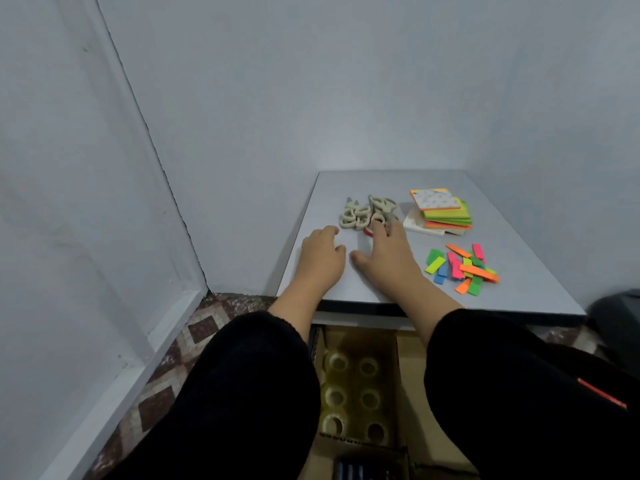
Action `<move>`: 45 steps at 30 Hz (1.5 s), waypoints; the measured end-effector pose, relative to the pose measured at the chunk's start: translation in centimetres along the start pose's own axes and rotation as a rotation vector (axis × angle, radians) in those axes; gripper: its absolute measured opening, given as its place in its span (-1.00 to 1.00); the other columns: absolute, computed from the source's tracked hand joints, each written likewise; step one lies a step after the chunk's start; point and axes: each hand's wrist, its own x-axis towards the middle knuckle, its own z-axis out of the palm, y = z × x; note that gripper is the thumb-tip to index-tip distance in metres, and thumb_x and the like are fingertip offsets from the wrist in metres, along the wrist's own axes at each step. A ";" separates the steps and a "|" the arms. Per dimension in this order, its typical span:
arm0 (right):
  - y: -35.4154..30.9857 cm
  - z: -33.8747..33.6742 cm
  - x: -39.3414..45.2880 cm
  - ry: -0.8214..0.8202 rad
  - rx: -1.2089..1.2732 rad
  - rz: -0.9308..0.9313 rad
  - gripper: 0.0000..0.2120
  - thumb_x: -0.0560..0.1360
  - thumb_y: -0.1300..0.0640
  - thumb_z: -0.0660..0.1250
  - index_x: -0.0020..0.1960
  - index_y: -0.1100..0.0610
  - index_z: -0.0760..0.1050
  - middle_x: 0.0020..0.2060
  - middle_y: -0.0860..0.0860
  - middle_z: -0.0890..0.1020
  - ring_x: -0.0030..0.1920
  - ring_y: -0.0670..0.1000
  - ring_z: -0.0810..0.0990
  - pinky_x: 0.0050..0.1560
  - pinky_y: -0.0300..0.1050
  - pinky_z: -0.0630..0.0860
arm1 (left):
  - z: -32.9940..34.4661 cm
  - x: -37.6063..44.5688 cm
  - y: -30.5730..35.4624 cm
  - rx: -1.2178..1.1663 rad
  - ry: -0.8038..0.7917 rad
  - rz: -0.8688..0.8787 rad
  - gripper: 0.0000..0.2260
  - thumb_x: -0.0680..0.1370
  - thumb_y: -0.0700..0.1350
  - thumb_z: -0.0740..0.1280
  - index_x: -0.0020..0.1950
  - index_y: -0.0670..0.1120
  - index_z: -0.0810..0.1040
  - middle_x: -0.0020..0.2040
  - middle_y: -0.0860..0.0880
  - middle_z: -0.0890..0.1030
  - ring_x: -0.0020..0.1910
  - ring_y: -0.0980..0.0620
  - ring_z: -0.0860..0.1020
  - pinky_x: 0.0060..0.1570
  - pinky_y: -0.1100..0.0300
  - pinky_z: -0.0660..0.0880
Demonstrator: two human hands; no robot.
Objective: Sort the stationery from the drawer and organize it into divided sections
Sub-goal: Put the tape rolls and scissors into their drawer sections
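A heap of grey-handled scissors (pixel 363 213) lies at the back left of the grey table (pixel 519 289). My right hand (pixel 389 252) lies flat with its fingertips on a red-handled pair of scissors (pixel 374 226) at the front of the heap. Just left of it, my left hand (pixel 320 252) rests on the tabletop with fingers loosely bent, holding nothing. A stack of coloured sticky-note pads (pixel 440 213) sits to the right of the scissors. Loose coloured paper strips (pixel 464 266) lie in front of the pads.
Below the table edge an open drawer with cardboard dividers (pixel 410 358) holds several clear tape rolls (pixel 353 393) in one section. A dark object (pixel 620 323) stands at the right. Walls close in on the left and back; patterned floor (pixel 194 337) shows at the left.
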 end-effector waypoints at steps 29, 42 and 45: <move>-0.3 0.9 4.1 -0.034 -0.256 0.014 -0.61 0.60 0.09 0.05 0.38 0.18 0.32 0.31 0.23 0.35 0.19 0.23 0.39 0.11 0.02 0.33 | 1.9 6.0 -0.4 0.072 -0.057 0.098 -0.66 0.60 -0.09 0.10 0.31 0.08 0.51 0.20 -0.06 0.51 0.16 -0.06 0.48 0.17 0.01 0.44; -1.1 -1.1 -5.3 0.004 -0.243 -0.095 -0.57 0.62 0.03 0.05 0.47 0.10 0.23 0.38 0.12 0.31 0.22 0.08 0.38 0.16 -0.09 0.39 | -0.8 -3.5 0.1 0.007 -0.051 0.112 -0.70 0.59 -0.08 0.20 0.29 0.09 0.53 0.19 0.02 0.50 0.06 0.06 0.48 0.08 0.16 0.45; -1.2 -1.5 -6.1 -0.004 -0.243 -0.104 -0.59 0.62 0.03 0.08 0.45 0.07 0.27 0.37 0.10 0.34 0.24 0.07 0.39 0.18 -0.09 0.40 | -1.0 -4.4 0.4 -0.018 -0.056 0.100 -0.70 0.58 -0.11 0.22 0.28 0.08 0.54 0.19 0.01 0.51 0.08 0.05 0.49 0.10 0.16 0.45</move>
